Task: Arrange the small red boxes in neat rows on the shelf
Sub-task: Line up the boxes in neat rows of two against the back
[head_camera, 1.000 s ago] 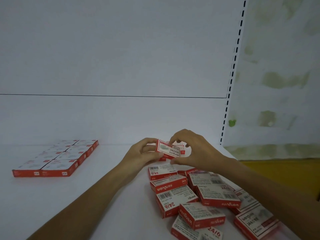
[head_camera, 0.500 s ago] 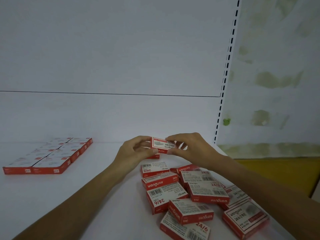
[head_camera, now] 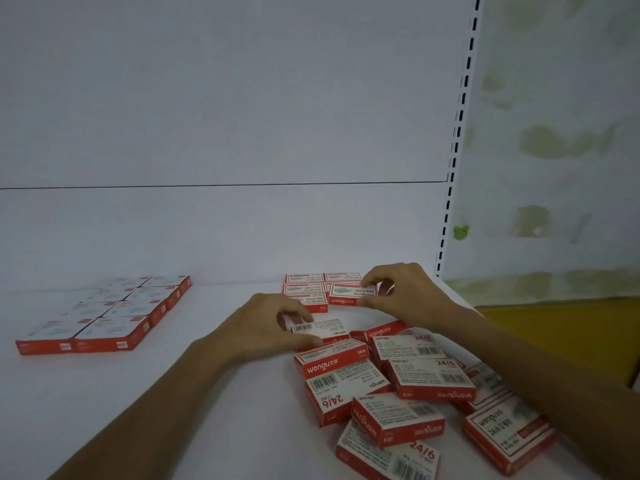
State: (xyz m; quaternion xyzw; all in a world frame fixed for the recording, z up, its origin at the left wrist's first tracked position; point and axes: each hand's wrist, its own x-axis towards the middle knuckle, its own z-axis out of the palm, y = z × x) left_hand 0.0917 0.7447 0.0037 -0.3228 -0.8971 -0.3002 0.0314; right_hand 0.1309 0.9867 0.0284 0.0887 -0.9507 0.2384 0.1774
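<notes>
At the lower right of the frame a loose heap of 24/6 staple boxes (head_camera: 398, 386) lies on the white shelf (head_camera: 156, 420). Red sides and barcoded faces point every way, and several boxes lean on each other. Just above the heap, near the centre, the left hand (head_camera: 270, 329) has thumb and fingertips closed on the next box (head_camera: 320, 330) at the heap's far edge.

Further up and to the right, the right hand (head_camera: 407, 292) pinches the right end of the held box (head_camera: 348, 294). It is at the front right corner of the new block (head_camera: 306, 285), which is forming against the back panel (head_camera: 225, 230). Whether this box already lies flat cannot be told.

To place it well, it probably wants lowering level and sliding left until its long side meets its neighbour. Then it should go back until it touches the box behind, with its red front edge in line with the row. The fingers should let go only once it sits square. The left hand would do best to lift its box straight up, so the leaning ones do not drag along.

At the middle left, the finished block (head_camera: 104, 317) shows the tight two-column pattern to copy.
</notes>
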